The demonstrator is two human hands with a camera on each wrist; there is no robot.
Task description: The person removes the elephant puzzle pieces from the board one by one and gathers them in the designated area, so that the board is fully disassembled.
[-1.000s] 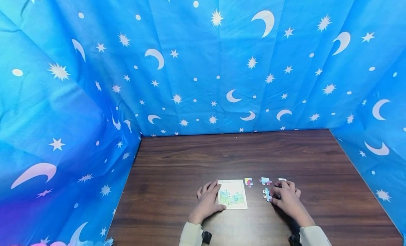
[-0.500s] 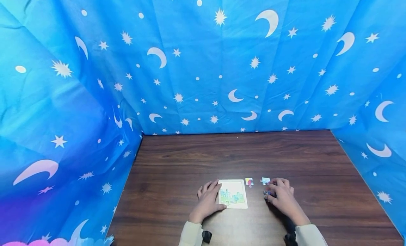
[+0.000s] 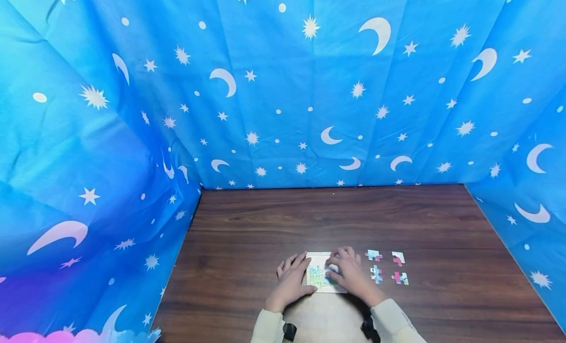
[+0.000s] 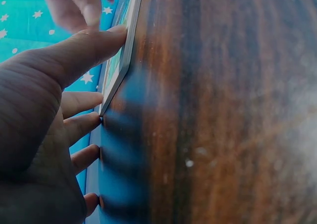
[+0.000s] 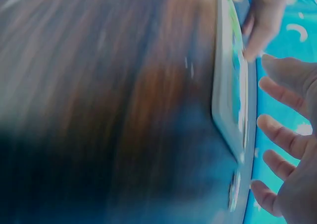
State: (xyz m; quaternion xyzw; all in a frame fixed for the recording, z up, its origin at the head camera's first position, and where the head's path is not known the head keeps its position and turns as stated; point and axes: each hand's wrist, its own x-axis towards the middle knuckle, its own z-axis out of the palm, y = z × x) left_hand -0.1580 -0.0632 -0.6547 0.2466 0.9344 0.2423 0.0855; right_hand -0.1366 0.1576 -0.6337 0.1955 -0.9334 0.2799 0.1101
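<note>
My left hand (image 3: 289, 284) lies spread against the puzzle frame (image 3: 318, 260), well short of the far edge of the wood-grained surface (image 3: 247, 225); the frame should be light, stiff, best held by its sides. My right hand (image 3: 351, 274) arches over it, fingers apart. Loose pieces (image 3: 400, 278) lie rightward; starry curtain (image 3: 283, 87) hangs behind.

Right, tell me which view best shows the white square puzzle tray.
The head view: it looks down on the white square puzzle tray, though the left hand and right hand cover parts. The left wrist view shows mainly an edge and corner; the right wrist, blurred, an edge, corner and narrow strip of face.
</note>
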